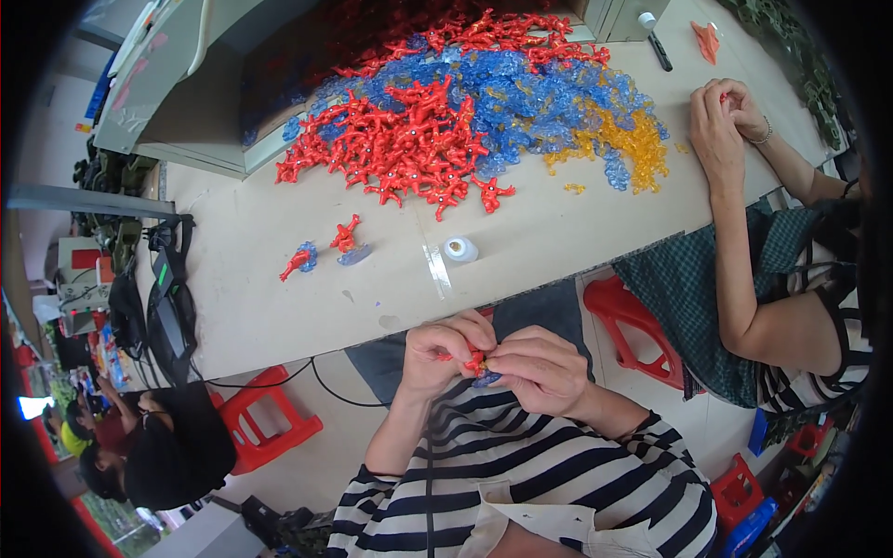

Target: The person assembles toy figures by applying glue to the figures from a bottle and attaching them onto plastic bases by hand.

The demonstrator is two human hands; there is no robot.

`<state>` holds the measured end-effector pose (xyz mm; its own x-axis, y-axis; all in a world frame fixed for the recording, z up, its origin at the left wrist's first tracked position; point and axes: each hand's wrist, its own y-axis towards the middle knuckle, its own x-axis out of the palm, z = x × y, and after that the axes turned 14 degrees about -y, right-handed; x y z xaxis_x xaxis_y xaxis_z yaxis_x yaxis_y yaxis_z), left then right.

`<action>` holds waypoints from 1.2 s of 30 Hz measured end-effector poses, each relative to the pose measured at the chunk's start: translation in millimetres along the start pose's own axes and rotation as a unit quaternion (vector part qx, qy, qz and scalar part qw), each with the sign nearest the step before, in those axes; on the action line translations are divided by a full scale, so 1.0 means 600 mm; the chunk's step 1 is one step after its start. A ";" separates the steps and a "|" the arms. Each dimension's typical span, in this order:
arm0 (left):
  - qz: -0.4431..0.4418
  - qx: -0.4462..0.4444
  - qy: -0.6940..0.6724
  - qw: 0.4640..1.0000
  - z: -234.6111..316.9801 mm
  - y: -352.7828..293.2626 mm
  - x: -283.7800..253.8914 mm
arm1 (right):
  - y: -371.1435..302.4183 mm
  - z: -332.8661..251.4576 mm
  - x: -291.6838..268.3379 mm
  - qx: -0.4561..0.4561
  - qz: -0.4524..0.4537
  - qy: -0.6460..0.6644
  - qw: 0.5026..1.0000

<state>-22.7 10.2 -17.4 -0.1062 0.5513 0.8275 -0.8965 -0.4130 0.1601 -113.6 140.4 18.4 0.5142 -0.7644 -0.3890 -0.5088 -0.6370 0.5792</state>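
In the lower middle of the frame, the left hand and the right hand meet just past the near edge of the table. Between them is a small red toy figure with a blue base at its lower side. The left hand's thumb and fingers close around the red part. The right hand's fingers are bent in and pinch at the blue side; the fingertips hide most of the join, so I cannot tell how firmly the two parts fit together.

On the table, left of the frame's centre, two more red figures lie close together with clear blue pieces: one upper figure and one lower figure. A small white bottle stands to their right, next to a strip of clear tape.

Across the upper middle spreads a big heap: red figures at the front left and along the back, clear blue pieces in the middle, yellow pieces at the right. At the upper right, a co-worker's hands come together around something small and red.
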 end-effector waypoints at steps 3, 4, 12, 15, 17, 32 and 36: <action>-0.035 0.002 0.088 0.996 0.010 0.003 -0.007 | -0.003 0.001 0.000 0.033 -0.018 0.035 0.999; -0.042 0.003 0.100 0.994 0.012 0.004 -0.008 | -0.004 0.001 0.001 0.037 -0.016 0.040 0.998; -0.047 0.004 0.145 0.988 0.014 0.003 -0.004 | -0.005 0.015 0.003 0.015 -0.020 0.029 0.999; -0.045 0.005 0.177 0.983 0.015 0.002 -0.001 | -0.009 0.027 0.007 0.024 -0.025 0.071 0.997; -0.037 0.012 0.199 0.979 0.015 0.003 0.007 | -0.013 0.035 0.010 0.036 -0.012 0.116 0.992; -0.047 0.039 0.202 0.978 0.016 -0.005 -0.003 | -0.011 0.027 0.016 0.038 -0.031 0.123 0.991; -0.066 0.039 0.166 0.983 0.013 -0.005 -0.015 | -0.007 0.017 0.015 0.018 -0.030 0.096 0.995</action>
<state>-15.4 1.0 -21.0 -0.1374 0.8042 0.5782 -0.8775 -0.3696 0.3055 -113.6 135.0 5.2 0.6642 -0.6946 -0.2765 -0.4959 -0.6861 0.5324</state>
